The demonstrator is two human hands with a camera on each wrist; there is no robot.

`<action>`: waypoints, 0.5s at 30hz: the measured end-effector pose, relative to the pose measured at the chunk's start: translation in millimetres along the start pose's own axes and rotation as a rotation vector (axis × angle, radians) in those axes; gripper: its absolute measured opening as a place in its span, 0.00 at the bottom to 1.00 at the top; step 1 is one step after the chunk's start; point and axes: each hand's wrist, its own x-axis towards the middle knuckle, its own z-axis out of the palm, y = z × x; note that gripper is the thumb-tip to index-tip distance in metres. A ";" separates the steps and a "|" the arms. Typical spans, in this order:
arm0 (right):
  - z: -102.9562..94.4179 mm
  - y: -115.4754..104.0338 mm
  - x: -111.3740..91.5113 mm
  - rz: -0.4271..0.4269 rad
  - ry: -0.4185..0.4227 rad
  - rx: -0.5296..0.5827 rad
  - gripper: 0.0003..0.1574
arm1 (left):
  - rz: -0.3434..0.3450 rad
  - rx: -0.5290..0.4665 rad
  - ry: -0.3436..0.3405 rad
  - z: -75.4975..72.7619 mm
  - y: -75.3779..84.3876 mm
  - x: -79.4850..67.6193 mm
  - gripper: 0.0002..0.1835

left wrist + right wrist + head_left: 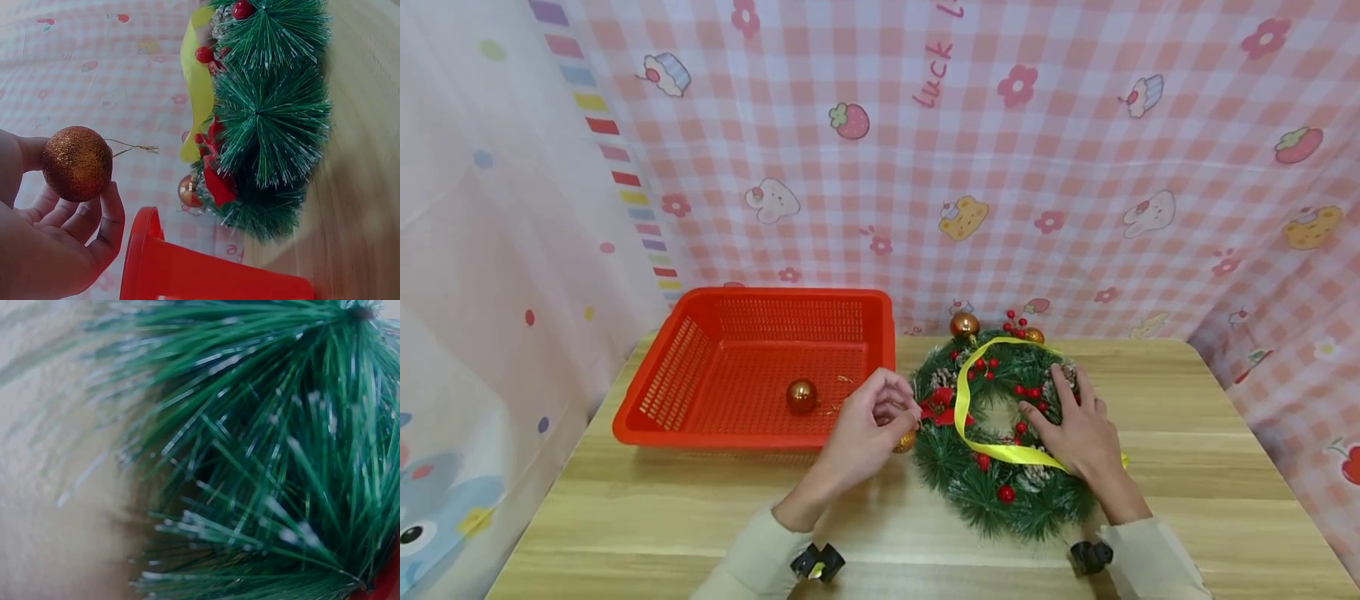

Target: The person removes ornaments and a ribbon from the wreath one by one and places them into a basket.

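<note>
We hold the glittery ball (pixel 77 164) between the thumb and curled fingers of our left hand (pixel 867 427), just left of the wreath (pixel 943 462). Its thin gold thread (pixel 149 149) sticks out free and could snag on the needles. Our right hand (pixel 1081 433) rests spread on the wreath; too light a press might let it slide. The yellow ribbon (pixel 962 400) lies across the wreath and could tangle. Farther left, the red basket (pixel 722 438) holds a shiny ball (pixel 802 396).

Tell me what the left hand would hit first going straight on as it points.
The left hand, holding a glittery ball, would probably meet the wreath first, around the red flower on its left side; depth is unclear, so it might pass above.
</note>
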 end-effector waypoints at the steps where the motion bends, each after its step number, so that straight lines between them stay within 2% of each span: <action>1: 0.0 -0.1 0.2 -0.001 0.002 0.001 0.57 | -0.002 0.004 0.003 -1.0 0.6 0.1 0.10; 15: -0.4 0.8 1.5 0.001 -0.010 0.002 0.57 | 0.031 0.013 0.064 -14.9 1.2 3.2 0.10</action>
